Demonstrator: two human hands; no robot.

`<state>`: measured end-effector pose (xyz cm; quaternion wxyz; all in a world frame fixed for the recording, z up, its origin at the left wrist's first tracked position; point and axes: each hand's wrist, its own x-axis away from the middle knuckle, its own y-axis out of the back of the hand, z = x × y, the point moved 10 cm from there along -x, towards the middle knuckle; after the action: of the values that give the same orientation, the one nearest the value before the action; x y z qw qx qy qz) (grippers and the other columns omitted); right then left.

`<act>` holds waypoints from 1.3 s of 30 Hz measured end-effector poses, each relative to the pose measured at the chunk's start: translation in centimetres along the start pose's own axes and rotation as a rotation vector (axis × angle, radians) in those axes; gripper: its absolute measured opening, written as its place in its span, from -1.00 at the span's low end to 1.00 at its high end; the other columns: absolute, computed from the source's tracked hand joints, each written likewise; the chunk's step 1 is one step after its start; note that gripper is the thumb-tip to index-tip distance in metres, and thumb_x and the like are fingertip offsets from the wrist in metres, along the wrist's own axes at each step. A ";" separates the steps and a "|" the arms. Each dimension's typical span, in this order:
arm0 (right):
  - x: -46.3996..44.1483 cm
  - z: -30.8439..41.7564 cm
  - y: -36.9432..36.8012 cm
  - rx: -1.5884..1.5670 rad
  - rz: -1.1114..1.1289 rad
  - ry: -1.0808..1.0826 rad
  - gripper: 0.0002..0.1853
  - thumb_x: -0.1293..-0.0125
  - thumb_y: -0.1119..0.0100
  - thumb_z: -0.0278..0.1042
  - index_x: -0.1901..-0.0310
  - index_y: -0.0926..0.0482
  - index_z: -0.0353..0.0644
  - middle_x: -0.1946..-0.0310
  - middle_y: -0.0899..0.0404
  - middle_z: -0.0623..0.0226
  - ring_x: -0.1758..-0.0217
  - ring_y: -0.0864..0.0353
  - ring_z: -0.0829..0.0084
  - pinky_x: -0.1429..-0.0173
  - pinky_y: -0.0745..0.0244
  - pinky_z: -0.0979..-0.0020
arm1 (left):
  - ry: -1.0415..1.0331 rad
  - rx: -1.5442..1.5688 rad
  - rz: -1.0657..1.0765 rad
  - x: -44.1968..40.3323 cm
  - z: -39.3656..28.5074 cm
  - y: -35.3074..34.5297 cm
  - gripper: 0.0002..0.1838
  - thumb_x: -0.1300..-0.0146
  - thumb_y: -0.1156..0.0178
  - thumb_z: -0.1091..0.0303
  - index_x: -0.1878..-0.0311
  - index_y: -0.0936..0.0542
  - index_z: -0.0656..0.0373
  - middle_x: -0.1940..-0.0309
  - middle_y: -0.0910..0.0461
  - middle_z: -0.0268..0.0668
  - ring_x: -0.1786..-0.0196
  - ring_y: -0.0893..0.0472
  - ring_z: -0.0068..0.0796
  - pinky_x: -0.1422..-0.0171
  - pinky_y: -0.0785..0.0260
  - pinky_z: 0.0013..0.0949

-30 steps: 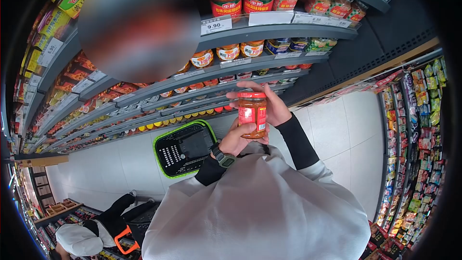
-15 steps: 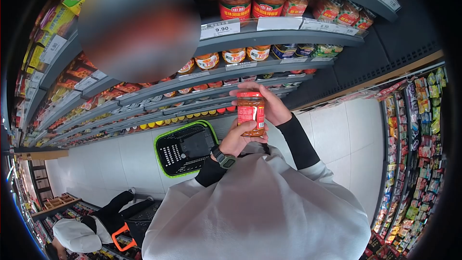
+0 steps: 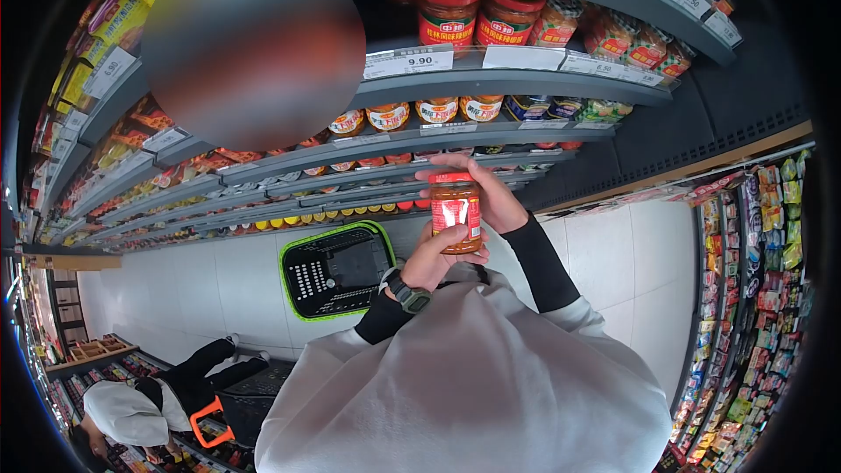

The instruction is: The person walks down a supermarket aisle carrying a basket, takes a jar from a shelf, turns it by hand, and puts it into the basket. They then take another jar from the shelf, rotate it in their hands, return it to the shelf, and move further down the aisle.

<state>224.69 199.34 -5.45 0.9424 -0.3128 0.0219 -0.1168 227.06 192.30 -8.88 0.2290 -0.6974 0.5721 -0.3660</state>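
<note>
Upright in front of my chest is a glass sauce jar with a red lid, a red printed label and orange-brown contents. My left hand, with a watch on its wrist, grips the lower part, thumb across the label and fingers coming round underneath. My right hand is curved around the jar's far side near the lid, its fingertips showing to the left behind it. Similar red-lidded jars stand on the shelf ahead, above a 9.90 price tag.
A black shopping basket with a green rim is on the floor to my left. Curved shelves of jars run across the front. Packets hang on a rack at right. Another person bends at lower left beside an orange handle.
The view has shifted slightly, so the shelf jars sit further right and lower. Both hands keep the jar in nearly the same place. The other person's hand shows more now.
</note>
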 end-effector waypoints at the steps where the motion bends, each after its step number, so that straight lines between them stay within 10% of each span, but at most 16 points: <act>1: -0.1 0.1 0.0 0.013 0.003 0.005 -0.41 -0.39 0.34 0.13 -0.23 -0.22 -0.20 -0.18 -0.32 -0.03 -0.16 -0.42 0.08 -0.22 -0.35 0.17 | -0.010 -0.011 -0.005 0.0 -0.1 0.0 -0.58 -0.24 -0.04 0.19 -0.05 -0.37 0.28 0.21 -0.54 -0.11 0.22 -0.61 -0.27 0.12 -0.52 -0.29; 8: 0.1 1.1 0.9 0.288 -0.157 0.017 -0.57 -0.41 0.19 -0.04 -0.05 -0.39 -0.24 0.05 -0.49 0.26 0.04 -0.50 0.54 -0.03 -0.42 0.49 | -0.047 -0.044 -0.070 0.0 -0.7 0.1 -0.62 -0.23 -0.08 0.24 -0.03 -0.39 0.29 0.21 -0.55 -0.10 0.22 -0.62 -0.28 0.13 -0.52 -0.28; 17: 0.5 2.0 0.1 0.338 -0.112 -0.049 -0.56 -0.19 -0.20 -0.32 -0.09 -0.36 -0.24 0.14 -0.53 0.18 0.00 -0.55 0.40 -0.07 -0.45 0.42 | -0.041 -0.217 -0.102 -0.3 -0.6 -0.1 -0.61 -0.24 -0.11 0.28 -0.06 -0.36 0.29 0.18 -0.55 -0.10 0.23 -0.63 -0.27 0.12 -0.52 -0.28; 24: 0.4 0.5 -1.5 0.039 0.046 -0.135 -0.45 -0.19 -0.12 -0.12 -0.12 -0.33 -0.30 0.14 -0.52 0.09 0.10 -0.59 0.28 0.02 -0.51 0.35 | 0.004 0.207 0.319 -0.1 1.2 -2.5 -0.23 -0.18 -0.03 -0.20 -0.22 -0.22 0.28 0.02 -0.45 -0.02 -0.02 -0.51 -0.14 -0.03 -0.44 -0.17; 39: 0.3 2.8 -2.7 0.059 0.042 0.010 -0.35 -0.35 0.28 0.22 -0.20 -0.21 -0.23 -0.01 -0.44 0.00 0.00 -0.56 0.19 -0.05 -0.50 0.29 | -0.024 0.416 0.416 -0.3 -1.5 -4.5 -0.21 -0.18 -0.02 -0.19 -0.20 -0.23 0.38 0.23 -0.41 -0.09 0.20 -0.47 -0.18 0.16 -0.46 -0.23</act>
<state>224.72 198.82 -1.63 0.9533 -0.2837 0.0296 -0.0989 228.72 193.84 -4.69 0.4437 -0.5075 0.6128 -0.4123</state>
